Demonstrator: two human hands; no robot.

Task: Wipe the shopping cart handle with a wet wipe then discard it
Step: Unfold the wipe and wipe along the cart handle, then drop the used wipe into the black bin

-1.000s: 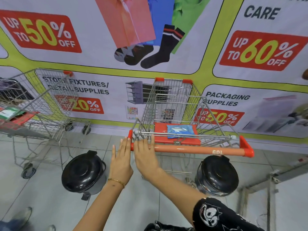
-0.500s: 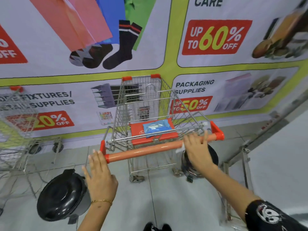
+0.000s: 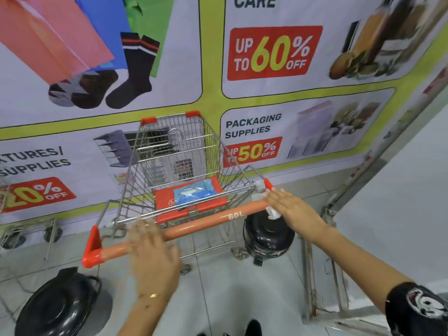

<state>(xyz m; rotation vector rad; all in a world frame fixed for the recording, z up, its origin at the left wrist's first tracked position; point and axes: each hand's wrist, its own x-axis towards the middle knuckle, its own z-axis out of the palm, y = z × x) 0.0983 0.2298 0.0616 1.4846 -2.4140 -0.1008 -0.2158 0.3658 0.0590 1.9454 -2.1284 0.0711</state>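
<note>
The metal shopping cart (image 3: 169, 151) stands before me, its orange handle (image 3: 206, 221) slanting from lower left to upper right. My right hand (image 3: 291, 209) lies over the handle's right end and presses a crumpled white wet wipe (image 3: 271, 212) against it. My left hand (image 3: 152, 251), blurred and with fingers spread, rests on the left part of the handle. A blue pack of wipes (image 3: 194, 192) lies on the red seat flap (image 3: 164, 202) inside the cart.
A black lidded bin (image 3: 266, 236) stands on the floor under the handle's right end, and another black bin (image 3: 58, 306) at lower left. A second cart's wheels (image 3: 29, 234) show at the left edge. A metal frame (image 3: 320, 263) and a grey panel stand at right; a printed banner wall is behind.
My right hand has slid the wipe along the handle from its left end to its right end. My left hand has moved up onto the handle. The cart has turned.
</note>
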